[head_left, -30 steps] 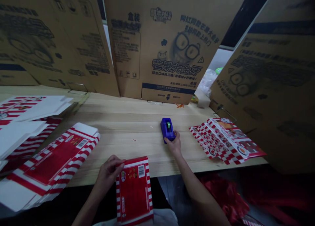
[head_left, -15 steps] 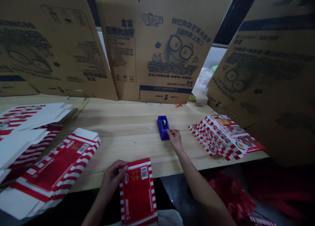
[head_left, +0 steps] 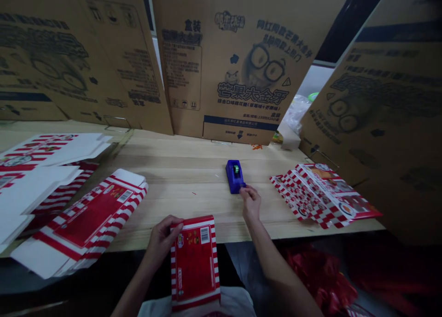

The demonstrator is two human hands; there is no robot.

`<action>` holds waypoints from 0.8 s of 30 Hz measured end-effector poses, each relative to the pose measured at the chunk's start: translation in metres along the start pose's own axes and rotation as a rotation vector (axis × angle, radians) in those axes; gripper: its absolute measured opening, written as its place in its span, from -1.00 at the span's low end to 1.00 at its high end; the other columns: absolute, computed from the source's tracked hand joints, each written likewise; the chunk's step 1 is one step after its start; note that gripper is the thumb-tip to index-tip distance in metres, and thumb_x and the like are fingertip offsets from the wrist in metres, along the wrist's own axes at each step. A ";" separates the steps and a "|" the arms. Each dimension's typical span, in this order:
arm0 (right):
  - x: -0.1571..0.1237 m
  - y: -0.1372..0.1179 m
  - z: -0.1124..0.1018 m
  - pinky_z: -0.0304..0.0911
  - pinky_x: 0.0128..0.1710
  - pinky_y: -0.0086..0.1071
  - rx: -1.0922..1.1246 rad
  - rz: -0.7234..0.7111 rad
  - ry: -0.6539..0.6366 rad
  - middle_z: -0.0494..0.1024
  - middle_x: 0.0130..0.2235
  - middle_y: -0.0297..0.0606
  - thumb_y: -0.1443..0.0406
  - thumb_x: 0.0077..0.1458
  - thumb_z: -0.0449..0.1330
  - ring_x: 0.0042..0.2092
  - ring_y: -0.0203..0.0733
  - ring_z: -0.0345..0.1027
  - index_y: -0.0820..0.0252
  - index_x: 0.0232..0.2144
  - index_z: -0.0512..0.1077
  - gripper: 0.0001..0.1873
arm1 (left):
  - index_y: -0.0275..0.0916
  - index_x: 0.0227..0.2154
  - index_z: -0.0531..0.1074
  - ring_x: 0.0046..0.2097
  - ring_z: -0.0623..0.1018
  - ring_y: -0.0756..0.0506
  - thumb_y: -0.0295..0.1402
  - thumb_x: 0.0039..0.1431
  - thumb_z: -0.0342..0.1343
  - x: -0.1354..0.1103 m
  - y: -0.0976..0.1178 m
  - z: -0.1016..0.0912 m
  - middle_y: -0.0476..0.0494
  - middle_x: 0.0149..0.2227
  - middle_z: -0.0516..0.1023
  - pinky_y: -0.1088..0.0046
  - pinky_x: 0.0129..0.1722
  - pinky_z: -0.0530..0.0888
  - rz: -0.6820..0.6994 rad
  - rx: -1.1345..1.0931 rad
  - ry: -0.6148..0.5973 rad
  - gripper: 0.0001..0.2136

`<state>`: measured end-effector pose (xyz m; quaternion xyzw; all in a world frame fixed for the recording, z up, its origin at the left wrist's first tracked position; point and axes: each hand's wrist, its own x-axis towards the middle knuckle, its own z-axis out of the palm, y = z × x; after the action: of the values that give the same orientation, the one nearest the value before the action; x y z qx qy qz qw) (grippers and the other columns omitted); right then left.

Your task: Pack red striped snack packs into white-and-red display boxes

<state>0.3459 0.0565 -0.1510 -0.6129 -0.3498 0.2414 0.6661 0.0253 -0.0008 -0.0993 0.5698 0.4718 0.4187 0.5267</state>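
My left hand (head_left: 165, 237) grips the upper left edge of a red box with white stripes (head_left: 195, 264), thumb on its printed face. The box is tilted over my lap, barcode at the top. On the tabletop sits a blue tape dispenser (head_left: 235, 179) holding a small green roll. At the dispenser's near right end, my right hand (head_left: 252, 202) has its thumb and fingers pinched together on the tape. The tape between fingers and dispenser barely shows.
Flat striped cartons (head_left: 93, 218) and white-and-red cartons (head_left: 51, 155) are stacked at left. Checkered red-and-white packaging (head_left: 321, 192) lies at right. Large cardboard boxes (head_left: 241, 68) wall off the back. Red plastic bags (head_left: 317, 275) are below the table's right front edge.
My right hand has shifted slightly toward the right and down at the dispenser's end, fingers still pinched. My left hand keeps its hold on the red box. The head view has turned a little.
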 end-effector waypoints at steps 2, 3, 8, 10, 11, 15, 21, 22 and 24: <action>-0.010 0.004 -0.002 0.23 -0.08 -0.18 -0.033 0.006 0.085 0.45 -0.17 -0.13 0.10 -0.12 0.22 -0.11 -0.07 0.31 0.21 -0.52 0.47 -0.73 | -0.23 -0.38 0.51 -0.32 0.48 -0.07 -0.20 0.11 0.18 0.001 0.002 0.002 -0.10 -0.36 0.50 0.48 -0.35 0.40 0.002 0.011 -0.006 -0.81; -0.012 0.006 -0.004 0.22 -0.06 -0.16 -0.045 0.014 0.110 0.44 -0.18 -0.13 0.11 -0.14 0.23 -0.12 -0.07 0.31 0.21 -0.55 0.47 -0.74 | -0.23 -0.38 0.51 -0.32 0.48 -0.07 -0.21 0.12 0.17 0.001 0.004 0.003 -0.10 -0.36 0.50 0.48 -0.35 0.40 0.006 0.021 -0.009 -0.82; -0.010 0.007 -0.012 0.21 -0.08 -0.14 -0.097 0.037 0.090 0.42 -0.31 -0.18 0.11 -0.20 0.24 -0.21 -0.09 0.28 0.20 -0.62 0.41 -0.74 | -0.23 -0.29 0.54 -0.26 0.49 -0.09 -0.23 0.14 0.15 0.001 0.012 0.008 -0.12 -0.32 0.49 0.47 -0.31 0.39 0.070 0.075 -0.001 -0.81; -0.014 0.002 -0.016 0.24 -0.15 -0.18 -0.099 0.042 0.040 0.41 -0.33 -0.20 0.08 -0.13 0.19 -0.24 -0.12 0.27 0.19 -0.58 0.41 -0.71 | -0.22 -0.26 0.55 -0.27 0.47 -0.08 -0.24 0.17 0.13 -0.001 0.010 0.010 -0.12 -0.33 0.48 0.47 -0.30 0.38 0.113 0.077 0.001 -0.80; -0.017 -0.002 -0.017 0.25 -0.19 -0.20 -0.097 0.043 0.002 0.40 -0.35 -0.21 0.07 -0.09 0.16 -0.26 -0.13 0.26 0.19 -0.55 0.41 -0.70 | -0.22 -0.26 0.56 -0.28 0.47 -0.07 -0.25 0.17 0.13 -0.002 0.008 0.011 -0.10 -0.34 0.46 0.47 -0.30 0.38 0.133 0.074 0.006 -0.80; -0.027 -0.040 -0.006 0.24 -0.28 -0.31 -0.090 0.033 -0.278 0.42 -0.43 -0.30 0.08 -0.06 0.21 -0.33 -0.19 0.28 0.19 -0.53 0.44 -0.72 | -0.24 -0.33 0.54 -0.32 0.46 -0.05 -0.27 0.18 0.13 -0.001 0.004 0.014 -0.08 -0.38 0.44 0.46 -0.31 0.35 0.195 0.085 0.024 -0.83; -0.015 -0.135 0.050 0.18 -0.26 -0.40 -0.224 -0.256 -1.424 0.44 -0.35 -0.27 0.14 0.12 0.18 -0.29 -0.25 0.31 0.23 -0.51 0.45 -0.71 | -0.27 -0.40 0.52 -0.31 0.47 -0.05 -0.29 0.18 0.12 0.027 0.038 0.012 -0.10 -0.39 0.48 0.44 -0.29 0.35 0.308 0.143 -0.064 -0.83; -0.013 -0.147 0.059 0.17 -0.27 -0.41 -0.278 -0.319 -1.517 0.43 -0.35 -0.29 0.17 0.13 0.18 -0.31 -0.27 0.29 0.24 -0.50 0.44 -0.72 | -0.28 -0.40 0.53 -0.32 0.47 -0.05 -0.29 0.18 0.12 0.034 0.045 0.010 -0.10 -0.40 0.48 0.45 -0.29 0.35 0.327 0.157 -0.092 -0.83; -0.011 -0.165 0.073 0.12 -0.31 -0.44 -0.416 -0.435 -1.595 0.41 -0.37 -0.32 0.22 0.13 0.19 -0.35 -0.30 0.24 0.26 -0.50 0.44 -0.76 | -0.29 -0.41 0.53 -0.33 0.47 -0.04 -0.29 0.17 0.12 0.046 0.056 0.006 -0.10 -0.41 0.49 0.46 -0.30 0.34 0.344 0.201 -0.164 -0.82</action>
<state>0.2655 0.0733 0.0096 -0.2887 -0.8615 0.3984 0.1256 0.0462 0.0434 -0.0452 0.7237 0.3626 0.4056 0.4247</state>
